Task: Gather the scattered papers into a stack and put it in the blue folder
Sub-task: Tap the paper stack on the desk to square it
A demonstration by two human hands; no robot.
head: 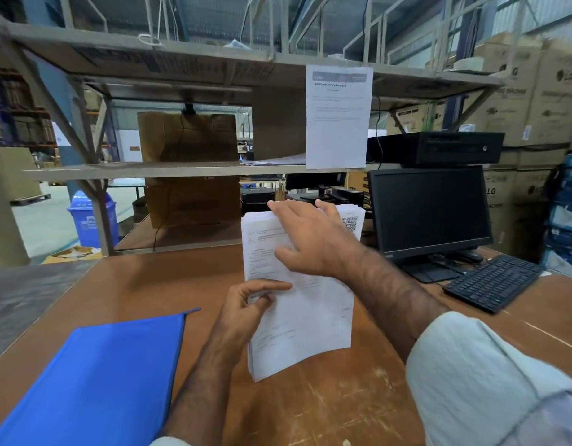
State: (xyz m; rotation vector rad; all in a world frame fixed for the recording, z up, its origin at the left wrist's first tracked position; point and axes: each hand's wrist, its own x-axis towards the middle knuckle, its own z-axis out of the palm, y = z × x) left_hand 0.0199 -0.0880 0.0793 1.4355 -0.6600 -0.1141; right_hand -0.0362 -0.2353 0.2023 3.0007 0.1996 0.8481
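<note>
A stack of white printed papers (305, 320) stands on its lower edge on the brown table (326, 410), tilted away from me. My left hand (251, 305) pinches the stack's left edge between thumb and fingers. My right hand (310, 238) lies across the upper part of the front sheet with straight, spread fingers, its fingertips at the top edge. The blue folder (98, 378) lies flat and closed on the table at the lower left, apart from the stack.
A black monitor (429, 210) and keyboard (494, 281) sit at the right. A metal shelf (181, 170) with cardboard boxes and a hanging printed sheet (337, 117) stands behind the table. Stacked cartons fill the far right. A blue bin (91, 217) stands on the floor to the left.
</note>
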